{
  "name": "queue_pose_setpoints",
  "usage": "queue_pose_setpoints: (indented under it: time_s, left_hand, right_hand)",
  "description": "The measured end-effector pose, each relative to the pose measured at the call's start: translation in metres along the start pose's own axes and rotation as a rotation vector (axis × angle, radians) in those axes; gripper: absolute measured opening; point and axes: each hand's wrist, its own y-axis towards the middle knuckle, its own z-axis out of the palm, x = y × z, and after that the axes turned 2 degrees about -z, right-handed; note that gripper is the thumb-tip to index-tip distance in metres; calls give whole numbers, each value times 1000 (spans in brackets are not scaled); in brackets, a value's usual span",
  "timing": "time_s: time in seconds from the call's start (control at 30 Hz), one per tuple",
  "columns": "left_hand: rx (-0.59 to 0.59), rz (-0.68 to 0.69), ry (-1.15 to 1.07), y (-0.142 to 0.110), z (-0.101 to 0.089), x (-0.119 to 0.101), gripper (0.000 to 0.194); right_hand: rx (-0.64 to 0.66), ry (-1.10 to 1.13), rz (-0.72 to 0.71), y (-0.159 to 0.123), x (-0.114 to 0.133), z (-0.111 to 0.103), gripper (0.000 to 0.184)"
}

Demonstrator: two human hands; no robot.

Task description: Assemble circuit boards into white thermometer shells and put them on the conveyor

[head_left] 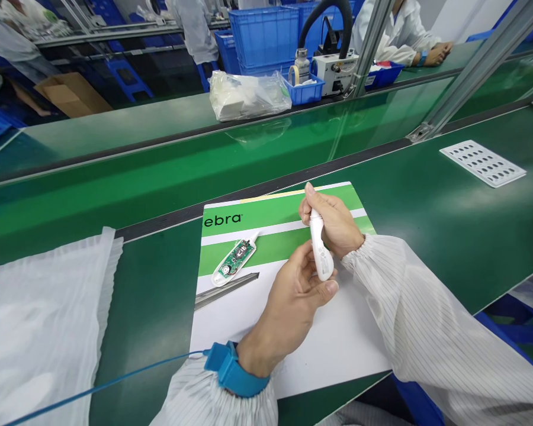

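Note:
A white curved handheld device [321, 251], shaped like a thermometer, is held between my two hands above the sheet. My right hand [335, 222] grips its narrow upper end, the fingers closed round it. Around the wide lower end are the fingers of my left hand [299, 284], with the thumb below it; a blue strap circles that wrist. Left of my hands lies an opened white housing [216, 277] with a green circuit board [237, 258] showing inside. Beside it, metal tweezers [226, 290] appear to rest on the sheet, or may be printed there.
The green and white sheet [235, 349] lies on a green bench. White foam wrap [39, 331] is at the left, crossed by a blue cord [115, 384]. A white perforated tray [483, 163] sits at the right. Behind the belt stand a plastic bag [251, 96] and a blue bin [305, 92].

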Motion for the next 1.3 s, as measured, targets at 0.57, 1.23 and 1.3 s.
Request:
queue_pose_setpoints:
  time_s: [0.57, 1.23, 1.3]
  left_hand:
    - [-136, 121, 514, -4, 6, 4, 30]
    - [-378, 379, 1025, -3, 9, 20, 49]
    - [-374, 384, 1013, -3, 9, 19, 49]
  right_hand:
    - [-29, 29, 28, 0, -1, -2, 54]
    - [-80, 108, 175, -3, -1, 6, 57]
    - [-82, 112, 170, -3, -2, 6, 56]
